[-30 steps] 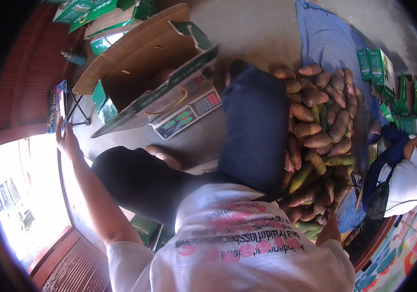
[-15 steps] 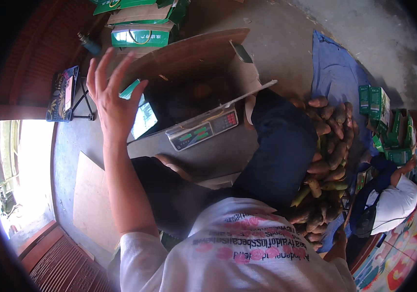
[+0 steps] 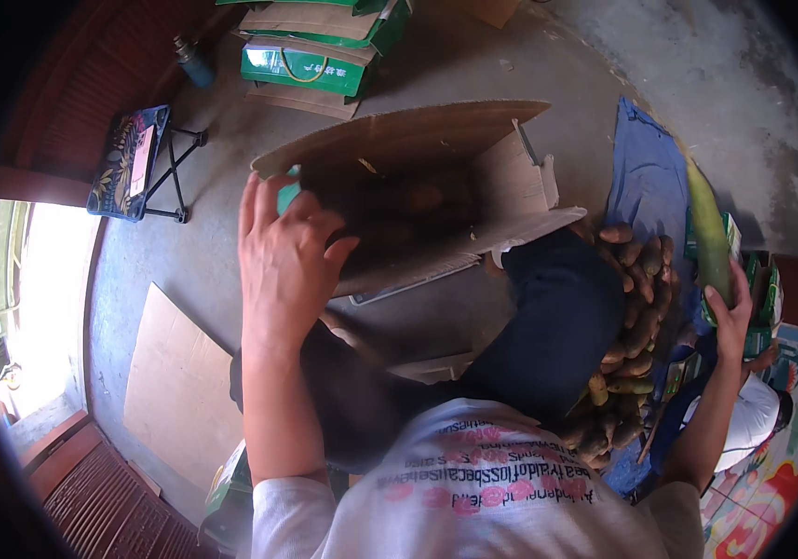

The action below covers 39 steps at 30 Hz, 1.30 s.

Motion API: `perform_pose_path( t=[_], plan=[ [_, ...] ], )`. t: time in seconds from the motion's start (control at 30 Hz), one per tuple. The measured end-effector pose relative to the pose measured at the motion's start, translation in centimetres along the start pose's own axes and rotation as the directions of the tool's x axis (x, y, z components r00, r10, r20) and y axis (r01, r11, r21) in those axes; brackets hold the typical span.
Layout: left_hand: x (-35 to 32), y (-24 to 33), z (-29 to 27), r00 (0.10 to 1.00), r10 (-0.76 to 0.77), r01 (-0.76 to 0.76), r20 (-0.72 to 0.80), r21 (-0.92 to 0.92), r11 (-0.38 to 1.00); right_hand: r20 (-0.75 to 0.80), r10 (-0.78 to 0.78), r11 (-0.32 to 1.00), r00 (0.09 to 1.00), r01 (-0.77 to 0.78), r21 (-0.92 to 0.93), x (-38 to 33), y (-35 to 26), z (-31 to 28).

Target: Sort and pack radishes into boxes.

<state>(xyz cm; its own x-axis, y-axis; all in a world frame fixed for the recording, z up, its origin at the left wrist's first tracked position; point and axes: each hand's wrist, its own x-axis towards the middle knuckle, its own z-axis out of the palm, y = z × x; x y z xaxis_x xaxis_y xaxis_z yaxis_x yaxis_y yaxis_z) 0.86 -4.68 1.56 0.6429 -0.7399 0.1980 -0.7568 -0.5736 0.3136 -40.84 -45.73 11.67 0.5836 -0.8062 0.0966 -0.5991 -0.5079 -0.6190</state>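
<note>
Grey floor [image 3: 529,88] below, right fingers [image 3: 742,282] clamp a forward-jutting green vegetable [image 3: 709,231]; left fingers [image 3: 248,212] spread.

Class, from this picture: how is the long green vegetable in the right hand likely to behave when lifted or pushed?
The long green vegetable is probably stiff, since it extends beyond the right hand without visible drooping. It may feel end-heavy, as the grip is near one end. Its rounded sides suggest it could roll if pushed.
</note>
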Motion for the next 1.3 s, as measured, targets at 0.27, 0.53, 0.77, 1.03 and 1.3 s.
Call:
perform_pose_path(
  t=[0.27,0.53,0.77,1.03,1.3],
  plan=[
    [-2.3,-3.7,-2.6,0.977,-0.167,0.166,0.13,0.022,0.986,0.775,-0.414,0.577,0.477,0.796,-0.182,7.5,-26.9,16.1],
    [-2.0,-5.1,-2.8,0.972,-0.181,0.195,0.147,-0.089,0.977,0.97,-0.139,0.399,0.199,0.908,-0.129,9.3,-27.2,32.9],
    [-2.4,-4.8,-2.8,0.978,-0.156,0.174,0.141,-0.128,0.976,0.929,-0.272,0.622,0.25,0.782,-0.029,8.4,-24.2,31.4],
    [-2.8,-3.8,-1.8,0.979,-0.113,0.146,0.17,-0.195,0.97,0.216,-0.575,0.812,0.789,0.519,0.267,5.9,-19.1,13.8],
    [-1.8,-4.2,1.3,0.979,-0.104,0.031,-0.176,-0.375,0.926,-0.036,0.037,0.989,0.999,-0.031,0.148,-1.3,8.6,1.2]
  ],
)
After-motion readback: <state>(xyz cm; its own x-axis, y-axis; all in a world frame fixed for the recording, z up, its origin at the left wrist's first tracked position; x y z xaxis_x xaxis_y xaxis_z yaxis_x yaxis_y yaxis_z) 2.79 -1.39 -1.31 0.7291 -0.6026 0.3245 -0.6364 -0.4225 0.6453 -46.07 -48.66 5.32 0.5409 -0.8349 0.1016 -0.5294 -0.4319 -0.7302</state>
